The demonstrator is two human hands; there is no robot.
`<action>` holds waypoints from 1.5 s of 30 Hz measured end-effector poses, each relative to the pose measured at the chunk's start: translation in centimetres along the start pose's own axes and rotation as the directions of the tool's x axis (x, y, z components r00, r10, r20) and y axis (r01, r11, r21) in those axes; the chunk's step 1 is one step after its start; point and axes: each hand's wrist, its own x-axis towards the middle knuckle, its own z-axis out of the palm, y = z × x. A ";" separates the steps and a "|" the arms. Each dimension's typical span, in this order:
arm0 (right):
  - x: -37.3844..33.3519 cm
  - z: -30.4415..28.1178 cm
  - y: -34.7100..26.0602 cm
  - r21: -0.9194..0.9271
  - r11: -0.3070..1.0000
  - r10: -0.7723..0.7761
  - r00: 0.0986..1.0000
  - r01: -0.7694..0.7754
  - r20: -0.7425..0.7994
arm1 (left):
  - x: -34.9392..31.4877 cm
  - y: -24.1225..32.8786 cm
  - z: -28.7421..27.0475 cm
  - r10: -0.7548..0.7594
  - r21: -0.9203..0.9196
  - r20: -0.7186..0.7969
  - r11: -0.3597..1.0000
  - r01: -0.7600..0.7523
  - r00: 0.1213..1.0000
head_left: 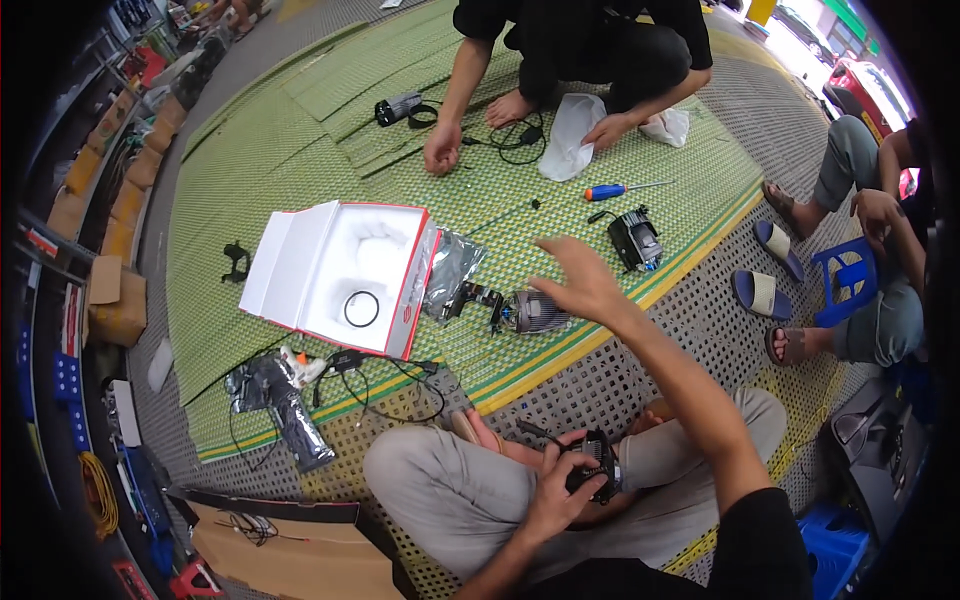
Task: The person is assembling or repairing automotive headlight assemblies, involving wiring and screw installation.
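Observation:
In my lap, my left hand [562,492] is wrapped around a black finned unit [597,464] with a short cable; its exact kind is unclear. My right hand [578,282] reaches forward over the mat, fingers apart and holding nothing visible. Closest to it is a dark ribbed cylindrical unit [538,312], partly behind the hand and wrist. A silvery plastic bag [455,272] lies to its left, beside an open white box with red edges [420,290]. A black ring [361,309] rests on the box's white foam. Farther off sits another black unit [636,240], near a blue-and-orange screwdriver [606,191].
Across the green woven mat [300,130], a person crouches with a white bag [570,140] in one hand. Cables [372,380] and dark plastic packaging [290,410] lie near my left knee. Another person sits at right by slippers [755,294] and a blue stool [845,278]. Shelves line the left.

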 end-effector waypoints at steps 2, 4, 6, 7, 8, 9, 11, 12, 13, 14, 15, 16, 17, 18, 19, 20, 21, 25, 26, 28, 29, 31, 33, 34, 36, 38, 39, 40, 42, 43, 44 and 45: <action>-7.0 -1.6 3.9 -0.132 0.977 0.184 0.976 -0.168 0.118 | -0.2 -0.5 -0.1 0.011 -0.014 -0.006 1.000 -0.011 1.000; -11.0 -1.3 5.6 -0.214 0.947 0.275 0.950 -0.241 0.147 | 0.1 -0.2 0.5 0.024 -0.013 0.016 1.000 -0.023 1.000; -12.2 -0.8 6.4 -0.265 0.924 0.329 0.925 -0.275 0.188 | 0.2 0.1 1.0 0.059 0.008 0.044 0.998 -0.059 0.997; -12.2 -0.4 6.5 -0.269 0.922 0.330 0.927 -0.277 0.178 | 0.1 0.0 1.1 0.067 0.008 0.050 0.998 -0.067 0.996; -11.4 0.5 5.4 -0.286 0.919 0.331 0.925 -0.272 0.185 | -0.1 -0.1 0.8 0.069 0.019 0.014 0.997 -0.069 0.998; -10.3 1.2 4.5 -0.306 0.914 0.333 0.925 -0.268 0.185 | 0.0 -0.1 0.5 0.078 0.027 -0.018 0.997 -0.078 0.997; -10.0 2.6 3.5 -0.282 0.912 0.364 0.904 -0.298 0.222 | -0.4 -0.1 0.2 0.043 0.015 -0.035 0.999 -0.043 0.998; -10.3 3.1 3.8 -0.291 0.907 0.370 0.906 -0.305 0.203 | -0.5 0.3 0.3 0.008 -0.011 -0.032 1.000 -0.009 0.999; -10.9 3.6 4.6 -0.353 0.906 0.320 0.925 -0.235 0.204 | -0.6 0.7 0.6 -0.028 -0.039 -0.025 0.999 0.027 0.999; -11.2 3.9 5.2 -0.410 0.897 0.266 0.940 -0.161 0.213 | -0.5 0.1 0.6 0.035 0.001 -0.022 0.999 -0.035 0.999; -11.5 4.1 5.8 -0.418 0.892 0.277 0.941 -0.174 0.197 | -0.5 0.0 0.7 0.044 -0.001 -0.004 0.999 -0.044 0.999; -11.7 4.2 6.5 -0.398 0.898 0.281 0.940 -0.186 0.195 | -0.4 -0.1 0.8 0.043 0.013 -0.003 0.999 -0.043 0.999; -11.6 4.2 6.4 -0.371 0.909 0.279 0.940 -0.192 0.197 | -0.4 -0.1 0.6 0.039 0.032 -0.009 0.999 -0.039 0.999; -11.5 4.2 6.2 -0.385 0.900 0.299 0.933 -0.206 0.201 | -0.3 -0.2 0.5 0.038 0.033 -0.013 0.999 -0.037 0.999; -11.6 4.2 6.2 -0.385 0.898 0.303 0.933 -0.212 0.192 | -0.4 -0.2 0.4 0.042 0.037 -0.005 0.998 -0.042 0.999; -11.6 4.1 5.9 -0.389 0.899 0.297 0.934 -0.202 0.201 | -0.4 -0.2 0.3 0.034 0.022 -0.003 0.999 -0.034 0.999; -11.5 4.1 5.7 -0.393 0.900 0.290 0.934 -0.191 0.210 | -0.4 -0.1 0.3 0.026 0.007 -0.003 1.000 -0.026 1.000; -11.5 4.4 6.1 -0.361 0.905 0.309 0.930 -0.223 0.200 | -0.4 -0.4 0.4 0.023 0.025 -0.014 0.999 -0.022 1.000; -11.7 4.5 6.2 -0.346 0.908 0.322 0.923 -0.238 0.210 | -0.5 -0.3 0.4 0.014 0.024 -0.018 1.000 -0.013 1.000; -11.7 4.7 6.7 -0.343 0.908 0.325 0.922 -0.241 0.211 | -0.5 -0.7 0.5 0.023 0.013 -0.018 1.000 -0.023 1.000; -11.6 4.6 6.7 -0.342 0.906 0.336 0.915 -0.249 0.225 | -0.5 -0.7 0.5 0.029 0.021 -0.016 0.999 -0.029 0.999; -11.4 4.7 6.9 -0.331 0.909 0.337 0.913 -0.253 0.230 | -0.3 -0.7 0.4 0.032 0.020 -0.012 0.999 -0.032 0.999; -11.6 5.0 7.1 -0.307 0.920 0.313 0.928 -0.244 0.201 | -0.4 -0.4 0.5 0.027 0.012 -0.004 1.000 -0.027 1.000; -11.8 5.2 7.2 -0.310 0.919 0.316 0.927 -0.246 0.202 | -0.4 -0.3 0.5 0.015 0.008 -0.006 1.000 -0.015 1.000; -11.5 5.3 7.0 -0.302 0.916 0.333 0.919 -0.263 0.212 | -0.1 -0.4 0.4 0.006 0.000 -0.007 1.000 -0.006 1.000; -11.3 5.2 7.0 -0.309 0.915 0.334 0.916 -0.259 0.223 | 0.0 -0.6 0.2 0.025 0.024 -0.012 0.999 -0.025 1.000; -11.1 5.2 7.0 -0.311 0.915 0.335 0.913 -0.256 0.235 | -0.1 -0.7 0.2 0.026 0.022 -0.014 0.999 -0.025 1.000; -11.1 5.1 6.9 -0.313 0.915 0.334 0.913 -0.254 0.236 | -0.3 -0.7 0.2 0.029 0.025 -0.015 0.999 -0.028 0.999; -11.4 5.1 6.8 -0.289 0.917 0.350 0.902 -0.275 0.252 | -0.3 -0.6 0.2 0.032 0.025 -0.013 0.999 -0.032 0.999; -11.4 5.1 6.8 -0.292 0.916 0.351 0.902 -0.275 0.252 | -0.3 -0.6 0.2 0.021 0.017 -0.011 1.000 -0.020 1.000; -11.4 4.9 7.0 -0.296 0.914 0.354 0.902 -0.278 0.248 | -0.1 -0.6 0.3 0.011 0.008 -0.002 1.000 -0.011 1.000; -11.5 4.7 7.2 -0.300 0.911 0.359 0.901 -0.282 0.243 | 0.0 -0.5 0.4 0.013 0.005 0.006 1.000 -0.013 1.000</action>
